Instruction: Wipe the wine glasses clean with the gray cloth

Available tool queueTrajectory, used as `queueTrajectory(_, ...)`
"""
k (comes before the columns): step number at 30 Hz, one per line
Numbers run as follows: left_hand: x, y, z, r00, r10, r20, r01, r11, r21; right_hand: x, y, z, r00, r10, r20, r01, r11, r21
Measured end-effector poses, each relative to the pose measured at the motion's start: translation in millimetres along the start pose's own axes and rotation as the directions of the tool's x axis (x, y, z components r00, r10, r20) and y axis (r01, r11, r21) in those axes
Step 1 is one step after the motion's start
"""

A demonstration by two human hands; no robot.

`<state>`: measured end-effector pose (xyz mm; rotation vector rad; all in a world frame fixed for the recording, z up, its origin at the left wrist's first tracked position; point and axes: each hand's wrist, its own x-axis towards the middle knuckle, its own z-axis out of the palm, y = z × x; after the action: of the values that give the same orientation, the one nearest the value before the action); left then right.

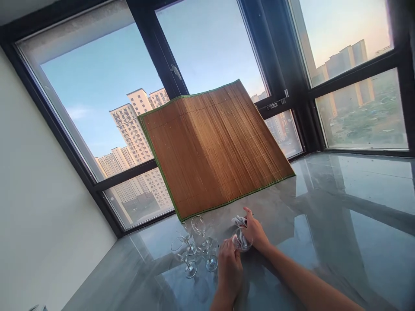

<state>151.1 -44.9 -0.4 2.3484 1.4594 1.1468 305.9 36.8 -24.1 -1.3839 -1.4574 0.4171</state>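
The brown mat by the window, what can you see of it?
The mat is four-sided and brown, made of what looks like thin bamboo strips, with narrow green edging. It's opened out and gently bent, a lighter band down its middle. It stands before the window, lower edge on the glossy grey surface; what props it up isn't clear.

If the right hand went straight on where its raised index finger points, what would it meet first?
Beyond the cloth at the right hand, probably the lower edge of the green-trimmed brown mat, across some countertop; depth is unclear.
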Motion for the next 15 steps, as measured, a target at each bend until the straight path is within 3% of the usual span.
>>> queueTrajectory(4, 11.6, -3.3, 8.2, 0.994, -0.076, -0.079, 0.074, 0.997, -0.024, 3.3, -10.9, -5.6, 0.998, 0.027, -0.061, -0.021, 0.996, 0.092)
queueTrajectory(10, 19.8, -14.3, 7.8, 0.985, -0.129, -0.117, 0.115, 0.987, -0.116, 12.0, -27.6, -18.8, 0.96, 0.219, -0.175, -0.155, 0.934, 0.321)
queueTrajectory(15, 22.5, -25.1, -0.8, 0.975, -0.172, -0.141, 0.157, 0.981, -0.113, 8.1, -42.0, -20.4, 0.957, 0.113, -0.266, 0.01, 0.906, 0.422)
